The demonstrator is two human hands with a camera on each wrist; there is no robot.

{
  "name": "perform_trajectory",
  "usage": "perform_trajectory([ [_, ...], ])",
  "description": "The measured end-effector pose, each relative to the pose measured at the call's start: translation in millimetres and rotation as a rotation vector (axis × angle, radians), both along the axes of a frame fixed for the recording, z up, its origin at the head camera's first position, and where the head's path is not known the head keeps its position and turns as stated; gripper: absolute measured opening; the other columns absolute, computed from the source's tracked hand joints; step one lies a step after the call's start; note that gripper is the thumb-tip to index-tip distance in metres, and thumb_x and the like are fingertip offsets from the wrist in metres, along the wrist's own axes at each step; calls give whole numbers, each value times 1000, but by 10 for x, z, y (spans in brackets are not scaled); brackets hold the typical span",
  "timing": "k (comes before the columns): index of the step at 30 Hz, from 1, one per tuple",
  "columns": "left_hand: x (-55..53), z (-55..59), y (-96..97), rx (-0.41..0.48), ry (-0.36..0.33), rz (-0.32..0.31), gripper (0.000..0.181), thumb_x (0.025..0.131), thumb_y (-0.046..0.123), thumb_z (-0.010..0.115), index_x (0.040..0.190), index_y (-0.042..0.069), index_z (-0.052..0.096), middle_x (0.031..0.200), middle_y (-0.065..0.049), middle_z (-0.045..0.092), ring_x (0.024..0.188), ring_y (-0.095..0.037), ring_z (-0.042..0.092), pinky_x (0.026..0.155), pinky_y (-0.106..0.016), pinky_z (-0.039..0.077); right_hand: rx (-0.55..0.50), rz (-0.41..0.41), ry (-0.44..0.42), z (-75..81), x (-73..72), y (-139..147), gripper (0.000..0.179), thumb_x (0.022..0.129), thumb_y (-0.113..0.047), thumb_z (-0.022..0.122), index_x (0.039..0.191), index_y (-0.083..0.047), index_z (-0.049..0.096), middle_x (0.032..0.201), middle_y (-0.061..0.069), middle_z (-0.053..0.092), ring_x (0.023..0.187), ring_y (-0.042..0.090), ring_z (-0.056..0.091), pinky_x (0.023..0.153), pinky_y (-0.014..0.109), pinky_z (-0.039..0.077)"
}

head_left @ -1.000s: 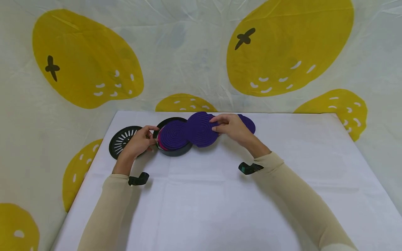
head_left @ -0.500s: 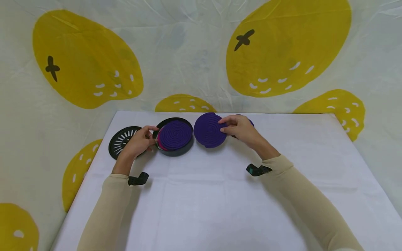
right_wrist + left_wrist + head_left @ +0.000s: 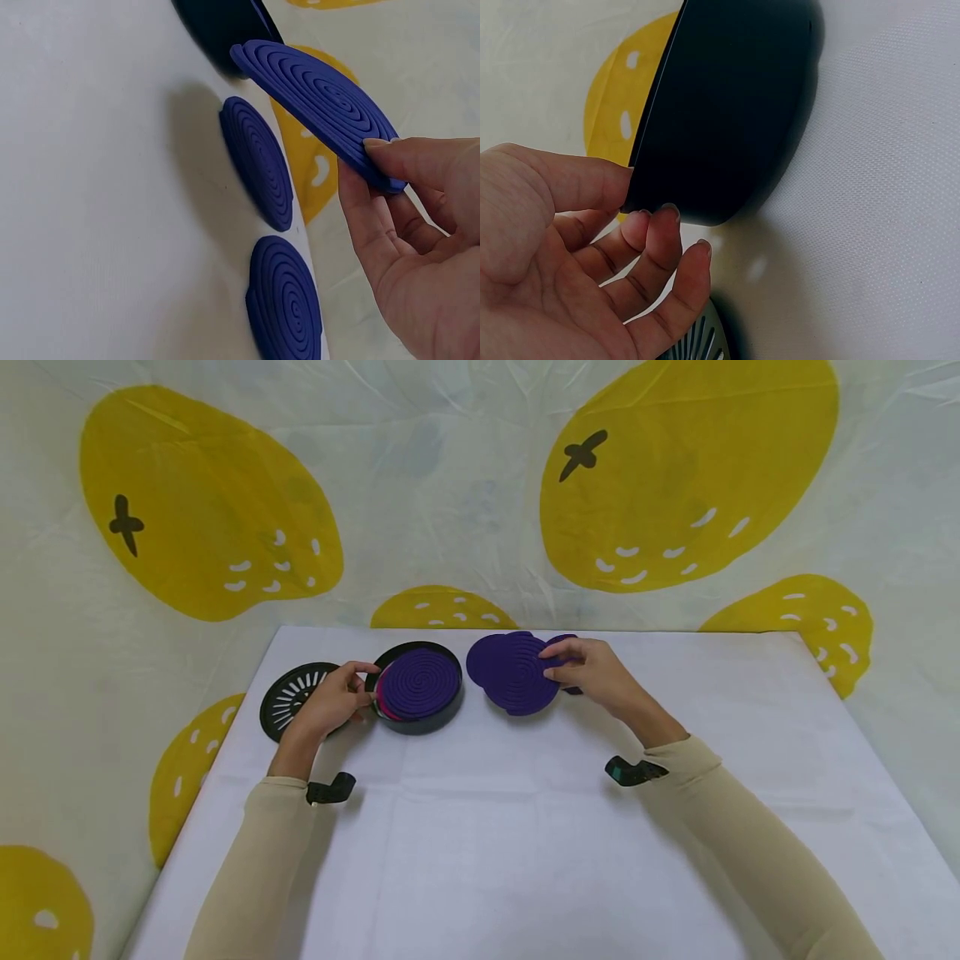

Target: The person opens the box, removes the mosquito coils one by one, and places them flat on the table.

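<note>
My left hand (image 3: pixel 330 700) pinches the rim of a round black mosquito coil holder (image 3: pixel 424 725) between thumb and fingers; its dark side wall (image 3: pixel 727 105) fills much of the left wrist view. Inside the holder lies a purple spiral mosquito coil (image 3: pixel 422 681), with a strip of pink beneath its left edge. In my right hand (image 3: pixel 600 675), thumb and fingers grip another purple coil (image 3: pixel 322 97) by its edge, tilted above the table. Two more coils lie below it: one (image 3: pixel 259 165) nearer the holder, one (image 3: pixel 289 304) further right, partly hidden by my right hand in the head view.
A black slotted lid (image 3: pixel 281 703) lies left of the holder, partly behind my left hand. White cloth covers the table (image 3: pixel 487 843). Behind its far edge hangs a pale curtain (image 3: pixel 450 485) with big yellow fruit prints.
My right hand has moved right with its coil, away from the holder, uncovering the coil inside and another on the table. The left hand stays at the rim.
</note>
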State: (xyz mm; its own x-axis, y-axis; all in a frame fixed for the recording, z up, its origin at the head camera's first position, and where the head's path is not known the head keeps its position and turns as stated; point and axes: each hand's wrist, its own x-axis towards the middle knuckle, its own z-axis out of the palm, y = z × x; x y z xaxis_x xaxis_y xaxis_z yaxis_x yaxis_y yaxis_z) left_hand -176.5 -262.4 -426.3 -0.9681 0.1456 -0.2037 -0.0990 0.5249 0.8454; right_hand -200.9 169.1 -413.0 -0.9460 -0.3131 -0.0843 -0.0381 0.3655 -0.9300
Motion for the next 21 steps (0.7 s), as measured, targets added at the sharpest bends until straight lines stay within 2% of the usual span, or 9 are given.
perform_trajectory([
  [5,5,-5,-1,7,0,2,48,97,1,62,143,4,48,90,-11,46,84,-33,57,67,-41,59,-16,-11,-21,-17,24,60,35,91,-12,76,125,-3,68,124,16,64,91,13,67,83,37,60],
  [15,30,50,30,7,-24,5,52,97,0,61,147,0,44,92,-11,46,87,-36,57,68,-43,59,-53,-34,-24,-119,50,238,35,92,-8,74,124,1,66,122,20,63,91,11,67,82,28,60],
  [17,13,0,8,7,-13,6,52,97,0,62,146,2,46,92,-11,46,86,-34,57,68,-42,59,-54,-45,-19,-129,58,278,35,92,-7,74,124,2,66,121,18,64,91,11,67,82,27,60],
  [21,22,-6,5,8,2,6,50,96,0,62,144,4,47,91,-11,46,85,-34,58,68,-41,59,-52,-70,-8,-141,68,351,36,92,-7,74,125,3,66,122,18,63,92,10,65,80,22,58],
])
